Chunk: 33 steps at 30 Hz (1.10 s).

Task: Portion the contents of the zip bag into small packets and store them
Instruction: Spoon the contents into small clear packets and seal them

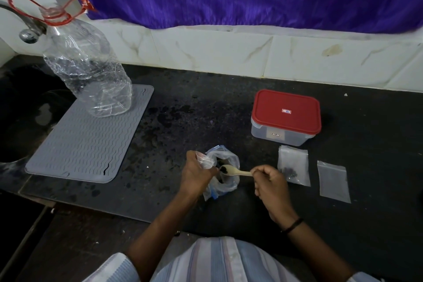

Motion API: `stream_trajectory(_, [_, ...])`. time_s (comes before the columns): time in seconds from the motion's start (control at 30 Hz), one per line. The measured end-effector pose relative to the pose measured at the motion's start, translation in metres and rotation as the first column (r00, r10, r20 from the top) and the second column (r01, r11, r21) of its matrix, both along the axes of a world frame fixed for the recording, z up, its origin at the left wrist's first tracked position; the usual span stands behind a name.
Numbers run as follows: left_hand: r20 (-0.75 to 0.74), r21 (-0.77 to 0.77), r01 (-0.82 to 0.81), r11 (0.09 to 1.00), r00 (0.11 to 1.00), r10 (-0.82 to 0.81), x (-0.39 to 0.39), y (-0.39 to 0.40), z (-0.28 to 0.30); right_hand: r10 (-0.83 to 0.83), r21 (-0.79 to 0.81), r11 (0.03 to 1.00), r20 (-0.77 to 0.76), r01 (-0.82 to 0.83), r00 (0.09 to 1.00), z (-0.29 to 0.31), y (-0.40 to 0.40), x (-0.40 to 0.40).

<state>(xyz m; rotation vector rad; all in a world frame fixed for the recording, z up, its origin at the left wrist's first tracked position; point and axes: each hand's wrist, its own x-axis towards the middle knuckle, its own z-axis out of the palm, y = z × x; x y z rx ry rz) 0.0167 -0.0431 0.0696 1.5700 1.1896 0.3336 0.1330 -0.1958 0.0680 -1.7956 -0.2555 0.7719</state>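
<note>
The left hand [196, 173] grips the zip bag [225, 167] open, left of the red-lidded box [286, 113]; the right hand [269, 181] pinches the spoon [231, 170]. Lift it level so nothing spills.

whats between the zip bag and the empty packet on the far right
In the head view, the right hand holding the wooden spoon, then a small packet with dark bits in it, lie between the zip bag and the empty packet.
</note>
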Motion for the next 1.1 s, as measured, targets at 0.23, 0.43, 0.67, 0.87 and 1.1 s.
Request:
stream_trajectory(0.23, [0.121, 0.317, -0.029, 0.948, 0.993, -0.010, -0.008, 0.002, -0.001, -0.066, 0.085, 0.994, 0.043, 0.062, 0.997, 0.030, -0.007, 0.008])
stream_trajectory(0.43, [0.186, 0.544, 0.037, 0.838, 0.969, -0.164, -0.005, 0.003, 0.006, -0.064, 0.203, 0.978, 0.103, 0.042, 0.993, 0.066, 0.004, 0.007])
stream_trajectory(0.67, [0.092, 0.642, 0.141, 0.754, 0.961, -0.259, -0.003, -0.004, 0.008, 0.119, 0.061, 0.981, 0.560, -0.184, 0.820, 0.078, 0.018, -0.005])
stream_trajectory(0.87, [0.093, 0.674, 0.167, 0.720, 0.947, -0.307, -0.006, 0.000, 0.002, 0.380, -0.319, 0.839, 0.923, -0.442, 0.054, 0.071, 0.023, -0.013])
stream_trajectory(1.1, [0.102, 0.569, 0.135, 0.811, 0.967, -0.232, -0.015, 0.003, -0.002, 0.231, -0.171, 0.917, 0.964, -0.361, 0.130, 0.063, 0.012, -0.002])
